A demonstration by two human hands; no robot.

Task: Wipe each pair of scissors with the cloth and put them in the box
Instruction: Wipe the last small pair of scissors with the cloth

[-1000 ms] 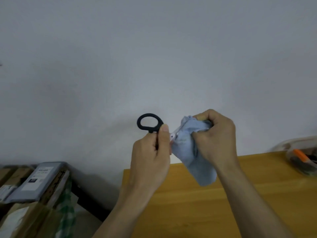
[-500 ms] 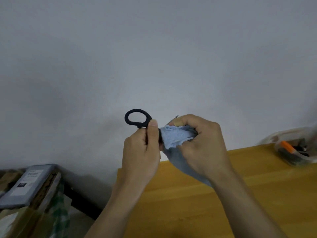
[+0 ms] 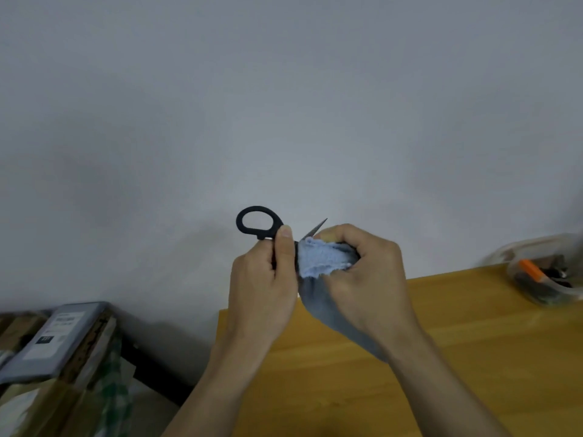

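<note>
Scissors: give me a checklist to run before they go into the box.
1. Left hand grips scissors by the handle: ok.
2. Right hand holds cloth around the blades: ok.
3. Blades wiped clean: cannot tell, only the tip shows above the cloth.
4. Blades closed: cannot tell.
5. Box in view on the table, far right: ok.
6. Room left in the box: cannot tell, blurred and cut off by the frame edge.

A plain room: bare grey wall (image 3: 284,89), wooden table (image 3: 473,342), stacked cardboard boxes (image 3: 47,389).
</note>
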